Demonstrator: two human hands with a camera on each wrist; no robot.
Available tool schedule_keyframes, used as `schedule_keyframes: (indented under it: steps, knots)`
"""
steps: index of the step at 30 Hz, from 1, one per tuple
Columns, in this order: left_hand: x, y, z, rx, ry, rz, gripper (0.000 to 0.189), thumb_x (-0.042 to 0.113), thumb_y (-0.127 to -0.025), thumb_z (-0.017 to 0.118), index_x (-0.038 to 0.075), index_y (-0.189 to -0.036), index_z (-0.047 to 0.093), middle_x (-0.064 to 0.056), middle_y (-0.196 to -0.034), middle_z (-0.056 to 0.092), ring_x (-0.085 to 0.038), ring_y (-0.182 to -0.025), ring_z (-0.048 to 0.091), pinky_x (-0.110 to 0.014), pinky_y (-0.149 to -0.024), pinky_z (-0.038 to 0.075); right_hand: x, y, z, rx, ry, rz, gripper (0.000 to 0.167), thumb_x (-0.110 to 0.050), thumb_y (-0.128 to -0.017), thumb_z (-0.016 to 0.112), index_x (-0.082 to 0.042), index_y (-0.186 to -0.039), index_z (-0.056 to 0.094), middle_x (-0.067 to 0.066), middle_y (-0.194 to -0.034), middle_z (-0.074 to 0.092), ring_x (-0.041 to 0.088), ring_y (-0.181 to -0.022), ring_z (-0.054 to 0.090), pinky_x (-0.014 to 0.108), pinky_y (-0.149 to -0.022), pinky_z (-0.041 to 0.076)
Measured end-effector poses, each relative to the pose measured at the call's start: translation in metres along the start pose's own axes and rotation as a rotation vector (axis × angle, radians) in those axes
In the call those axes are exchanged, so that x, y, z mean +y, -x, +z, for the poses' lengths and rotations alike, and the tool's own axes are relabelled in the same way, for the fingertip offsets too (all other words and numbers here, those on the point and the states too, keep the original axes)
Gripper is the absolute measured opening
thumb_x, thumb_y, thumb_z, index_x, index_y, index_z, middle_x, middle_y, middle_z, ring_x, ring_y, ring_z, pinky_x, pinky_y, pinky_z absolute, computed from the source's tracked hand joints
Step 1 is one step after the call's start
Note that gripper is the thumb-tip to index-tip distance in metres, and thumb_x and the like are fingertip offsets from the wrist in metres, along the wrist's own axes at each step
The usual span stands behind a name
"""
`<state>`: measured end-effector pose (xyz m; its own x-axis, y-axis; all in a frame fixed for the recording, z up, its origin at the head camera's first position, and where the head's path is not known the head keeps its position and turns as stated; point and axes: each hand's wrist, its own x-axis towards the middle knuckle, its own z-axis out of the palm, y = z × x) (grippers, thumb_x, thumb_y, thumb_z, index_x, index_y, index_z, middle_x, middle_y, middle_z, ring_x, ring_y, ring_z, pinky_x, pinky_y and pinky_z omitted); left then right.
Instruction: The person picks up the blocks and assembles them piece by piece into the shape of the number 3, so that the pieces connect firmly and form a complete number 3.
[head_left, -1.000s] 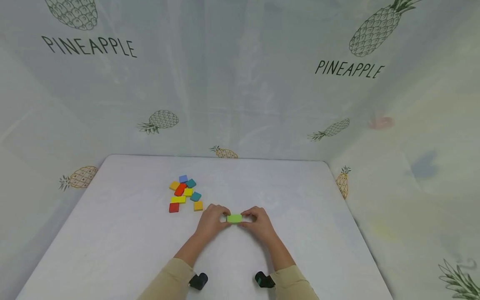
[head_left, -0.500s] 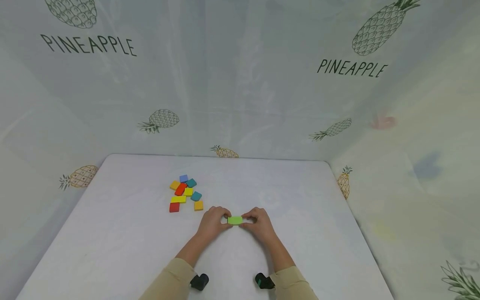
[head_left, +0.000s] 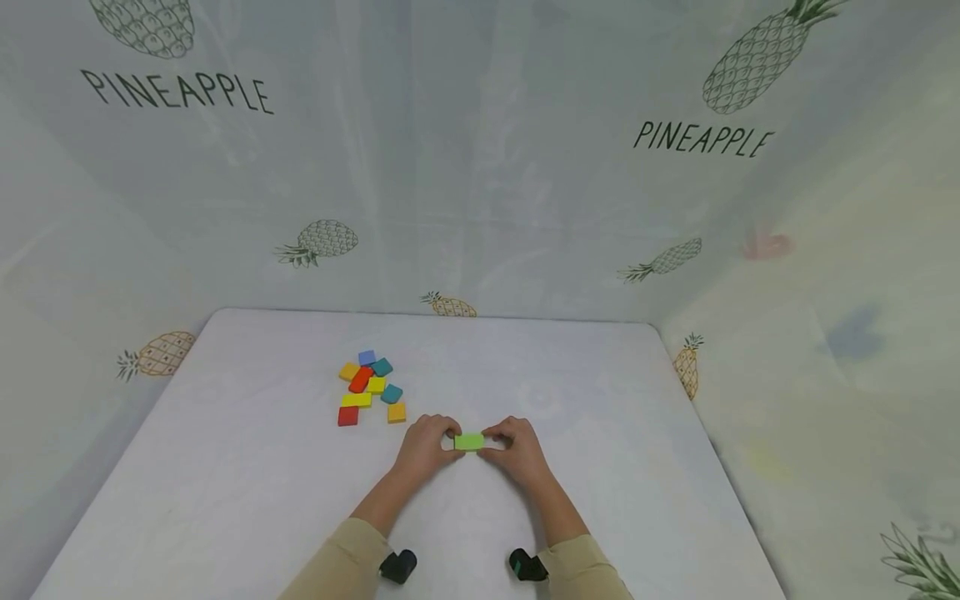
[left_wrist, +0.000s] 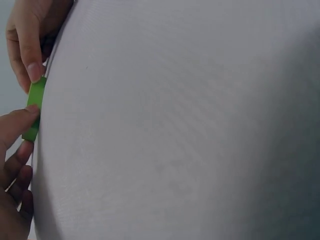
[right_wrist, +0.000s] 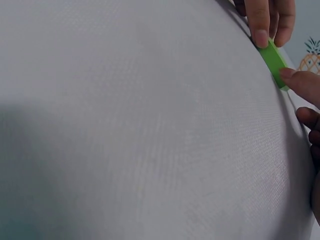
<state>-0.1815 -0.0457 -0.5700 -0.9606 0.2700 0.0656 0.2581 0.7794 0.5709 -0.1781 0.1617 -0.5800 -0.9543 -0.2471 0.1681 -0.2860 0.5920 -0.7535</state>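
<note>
A light green rectangular block [head_left: 469, 442] lies lengthwise across the middle of the table, low at its surface. My left hand [head_left: 425, 448] pinches its left end between thumb and fingers, and my right hand [head_left: 517, 450] pinches the opposite end the same way. From the left wrist, the green block [left_wrist: 36, 92] shows at the far left edge with a thumb on its long side. In the right wrist view the block [right_wrist: 273, 62] sits at the upper right, fingertips at both its ends.
Left of the hands lies a loose group of coloured blocks, including a red block [head_left: 348, 416], a yellow block [head_left: 357, 400], an orange block [head_left: 397, 412] and a blue block [head_left: 367, 357]. The white table [head_left: 600, 400] backs onto a pineapple-print curtain [head_left: 480, 167].
Both hands have brought the green block very slightly nearer to me, keeping their pinch at its ends. The other blocks stay in place.
</note>
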Motion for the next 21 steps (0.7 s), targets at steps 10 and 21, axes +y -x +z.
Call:
schedule_keyframes:
  steps: [10, 21]
  knots:
    - [-0.006, 0.006, -0.019, 0.025, 0.038, -0.076, 0.036, 0.027, -0.077, 0.084, 0.019, -0.108, 0.066, 0.005, -0.097, 0.064, -0.018, -0.094, 0.053, -0.035, -0.082, 0.050, -0.012, -0.002, -0.004, -0.027, -0.040, 0.018, 0.036, -0.021, -0.078, 0.083, -0.011, -0.110, 0.073, -0.001, -0.102, 0.065, 0.024, -0.101, 0.055, 0.044, -0.087, 0.045]
    - [-0.027, 0.017, -0.054, 0.085, 0.057, -0.137, 0.035, 0.025, -0.080, 0.082, 0.016, -0.109, 0.066, 0.000, -0.101, 0.064, -0.022, -0.100, 0.055, -0.040, -0.088, 0.050, -0.047, -0.026, 0.007, -0.084, -0.111, -0.026, 0.038, -0.022, -0.080, 0.081, -0.007, -0.114, 0.071, 0.002, -0.108, 0.066, 0.027, -0.105, 0.055, 0.049, -0.091, 0.045]
